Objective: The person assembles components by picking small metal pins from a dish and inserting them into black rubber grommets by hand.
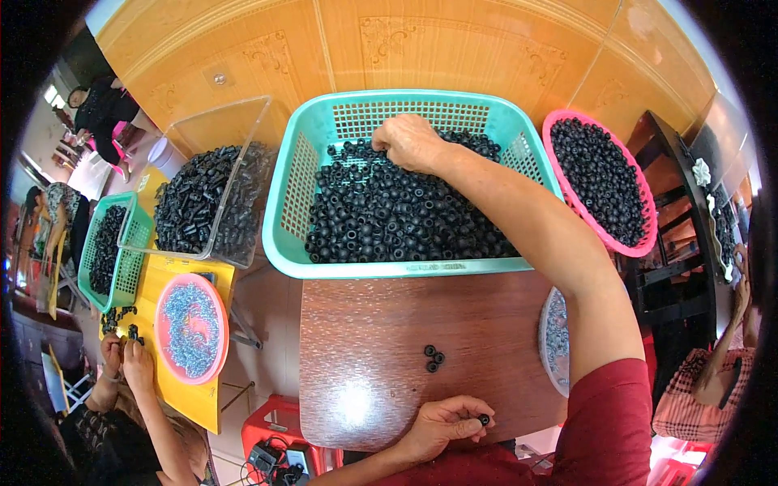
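Note:
My left hand (442,425) is at the table's near edge, with a small black round piece (484,419) pinched between its thumb and fingers. Across the table, my right hand (412,142) reaches into a teal plastic basket (373,270), its fingers bent down at the pile's far edge; their tips are hidden. Loose black pieces with round holes (397,211) fill much of this basket. Several similar small black pieces (434,357) lie together on the brown wooden table (356,324), between the basket and my left hand.
To the right stand a pink basket (652,223) of black pieces and a partly hidden tub (554,340) of small clear bits. At left, a co-worker's hands (130,360) handle black parts near a yellow table (190,401), a clear bin (219,235) and a pink tray (220,316).

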The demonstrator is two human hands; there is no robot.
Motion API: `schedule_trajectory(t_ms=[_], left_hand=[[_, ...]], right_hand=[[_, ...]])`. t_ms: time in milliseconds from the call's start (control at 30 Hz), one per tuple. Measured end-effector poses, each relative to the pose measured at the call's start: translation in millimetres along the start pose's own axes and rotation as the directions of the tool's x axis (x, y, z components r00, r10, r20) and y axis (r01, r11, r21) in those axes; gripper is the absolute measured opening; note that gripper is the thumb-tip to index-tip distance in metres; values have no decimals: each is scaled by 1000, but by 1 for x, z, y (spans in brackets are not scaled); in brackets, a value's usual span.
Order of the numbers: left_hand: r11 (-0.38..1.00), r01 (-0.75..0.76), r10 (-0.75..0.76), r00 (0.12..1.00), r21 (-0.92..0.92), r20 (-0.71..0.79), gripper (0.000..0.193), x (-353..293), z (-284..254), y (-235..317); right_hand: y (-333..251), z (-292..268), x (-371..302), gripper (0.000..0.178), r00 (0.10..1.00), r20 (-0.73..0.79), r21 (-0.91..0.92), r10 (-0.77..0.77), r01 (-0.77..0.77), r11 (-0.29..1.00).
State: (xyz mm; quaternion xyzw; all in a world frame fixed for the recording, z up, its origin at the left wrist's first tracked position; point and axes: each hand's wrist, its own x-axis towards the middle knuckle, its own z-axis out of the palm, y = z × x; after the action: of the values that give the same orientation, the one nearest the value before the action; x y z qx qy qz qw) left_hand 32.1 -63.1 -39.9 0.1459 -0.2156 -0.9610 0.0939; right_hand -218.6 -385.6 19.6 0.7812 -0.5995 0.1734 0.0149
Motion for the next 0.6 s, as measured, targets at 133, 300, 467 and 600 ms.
schedule_trajectory(t_ms=[133, 300, 467, 600], left_hand=[[998, 36, -33, 999, 56, -40, 20, -3, 2, 5], [990, 82, -77, 996, 112, -45, 20, -2, 1, 8], [989, 88, -83, 995, 119, -46, 20, -3, 1, 10], [993, 62, -59, 998, 103, -32, 20, -3, -3, 3]], right_hand=[[-2, 11, 10, 16, 989, 127, -119, -73, 88, 989], [9, 23, 9, 25, 975, 159, -125, -157, 178, 976], [9, 30, 9, 21, 969, 168, -74, -181, 195, 978], [18, 31, 8, 16, 967, 195, -9, -164, 169, 986]])
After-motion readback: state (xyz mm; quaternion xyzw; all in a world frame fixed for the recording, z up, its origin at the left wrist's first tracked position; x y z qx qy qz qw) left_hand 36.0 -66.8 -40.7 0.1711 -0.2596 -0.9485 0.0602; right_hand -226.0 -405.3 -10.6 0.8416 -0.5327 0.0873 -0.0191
